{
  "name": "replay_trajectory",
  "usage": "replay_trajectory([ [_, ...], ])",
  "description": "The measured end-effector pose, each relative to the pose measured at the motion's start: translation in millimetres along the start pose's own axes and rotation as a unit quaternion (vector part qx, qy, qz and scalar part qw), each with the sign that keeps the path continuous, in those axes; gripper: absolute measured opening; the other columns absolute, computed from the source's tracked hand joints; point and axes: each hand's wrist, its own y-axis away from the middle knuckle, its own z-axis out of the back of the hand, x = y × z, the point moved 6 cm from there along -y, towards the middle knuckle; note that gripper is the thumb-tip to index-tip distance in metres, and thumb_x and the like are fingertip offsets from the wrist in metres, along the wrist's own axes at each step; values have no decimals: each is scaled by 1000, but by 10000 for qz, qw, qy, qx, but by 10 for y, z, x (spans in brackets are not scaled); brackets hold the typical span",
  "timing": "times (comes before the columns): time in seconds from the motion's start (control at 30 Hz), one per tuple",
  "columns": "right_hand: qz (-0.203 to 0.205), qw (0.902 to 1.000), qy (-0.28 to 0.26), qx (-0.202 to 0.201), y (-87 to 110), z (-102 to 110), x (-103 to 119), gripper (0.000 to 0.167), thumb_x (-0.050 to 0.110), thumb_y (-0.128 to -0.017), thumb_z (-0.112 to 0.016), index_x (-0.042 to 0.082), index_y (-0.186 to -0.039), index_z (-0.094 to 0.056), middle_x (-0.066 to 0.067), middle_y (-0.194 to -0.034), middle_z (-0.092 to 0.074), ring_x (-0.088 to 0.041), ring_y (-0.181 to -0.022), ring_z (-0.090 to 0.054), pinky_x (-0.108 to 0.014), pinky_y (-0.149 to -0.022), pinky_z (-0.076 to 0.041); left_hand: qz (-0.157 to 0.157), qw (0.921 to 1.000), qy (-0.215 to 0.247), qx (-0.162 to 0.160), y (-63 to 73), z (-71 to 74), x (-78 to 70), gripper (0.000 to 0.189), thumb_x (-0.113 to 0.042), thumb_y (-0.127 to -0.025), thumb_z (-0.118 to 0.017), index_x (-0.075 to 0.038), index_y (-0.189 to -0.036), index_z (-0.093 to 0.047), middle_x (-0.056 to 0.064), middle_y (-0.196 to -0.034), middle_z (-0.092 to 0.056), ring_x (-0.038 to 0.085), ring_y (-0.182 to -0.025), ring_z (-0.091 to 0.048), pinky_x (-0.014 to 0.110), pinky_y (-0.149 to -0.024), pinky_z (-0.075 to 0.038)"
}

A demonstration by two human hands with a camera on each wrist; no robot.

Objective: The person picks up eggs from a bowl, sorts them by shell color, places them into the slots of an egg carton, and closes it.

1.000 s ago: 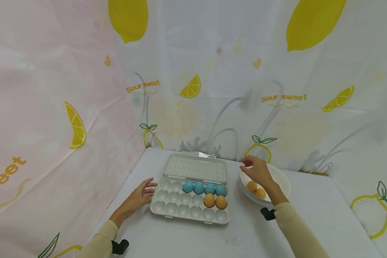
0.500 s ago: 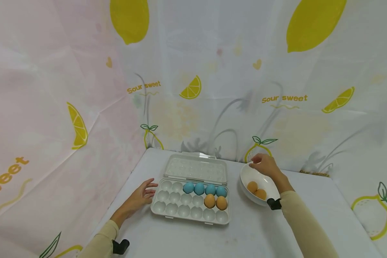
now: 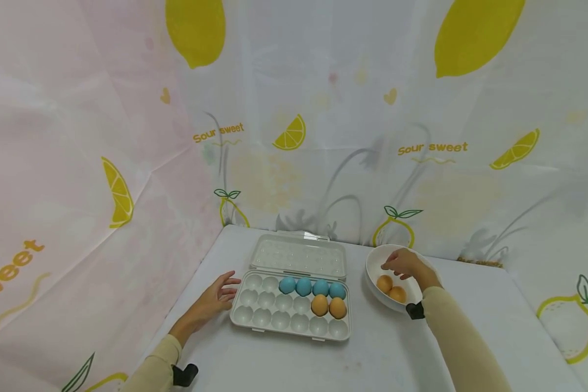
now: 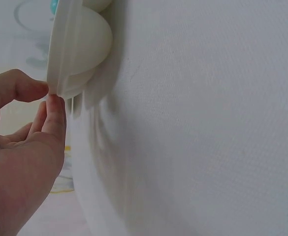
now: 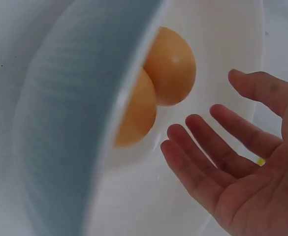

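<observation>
A pale plastic egg box lies on the table with its lid folded back. Several blue eggs fill part of its back row, and two light brown eggs sit in front of them. At its left end my left hand pinches the rim between thumb and fingers, plain in the left wrist view. My right hand is inside the white bowl, fingers spread and holding nothing. Two brown eggs rest together in the bowl, just beyond those fingertips.
The white table backs onto a lemon-printed cloth, with another stretch of it along the left side. Dark wrist mounts stick out from both sleeves. The bowl stands right of the egg box.
My right hand first drew back over the bowl's far side, then came down into it toward the brown eggs. My left hand stays at the egg box.
</observation>
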Motion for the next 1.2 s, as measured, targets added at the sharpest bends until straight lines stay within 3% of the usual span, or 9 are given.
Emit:
replay_trajectory([
  [0.3,-375,9978,187,508,5,-154,-71,29,29,-87,-71,1,-94,-65,-9,-87,-63,-26,-82,-62,-38,-73,-57,-85,9999,52,66,13,1,-2,86,11,-79,-59,-3,-153,-18,22,-145,-38,38,-128,-44,43,-107,-38],
  [0.73,-381,9968,376,601,28,-212,-58,30,31,-83,-75,3,-90,-66,-8,-83,-62,-25,-78,-59,-40,-70,-55,-12,9999,-75,-80,-4,0,12,86,9,-78,-59,-5,-153,-20,17,-144,-41,35,-127,-46,48,-107,-37],
  [0.87,-131,9984,272,476,37,-209,-45,35,30,-79,-78,0,-91,-66,-8,-80,-64,-23,-75,-61,-35,-67,-54,36,9999,-81,-93,-2,5,16,86,10,-78,-58,-4,-154,-20,17,-144,-41,35,-127,-46,48,-107,-37],
  [1.03,210,9992,353,-6,58,-188,-32,39,21,-73,-79,-6,-98,-66,-7,-83,-65,-20,-73,-60,-32,-68,-54,12,10000,18,-36,19,-1,-4,86,11,-79,-57,-3,-153,-18,21,-145,-39,38,-128,-44,51,-107,-35],
  [1.2,334,9975,429,-441,98,-143,-39,35,17,-73,-79,-5,-98,-68,-10,-87,-66,-24,-79,-59,-40,-76,-52,-48,10000,19,-39,22,-4,-26,85,10,-79,-58,-1,-153,-17,22,-145,-38,40,-128,-44,53,-107,-35],
])
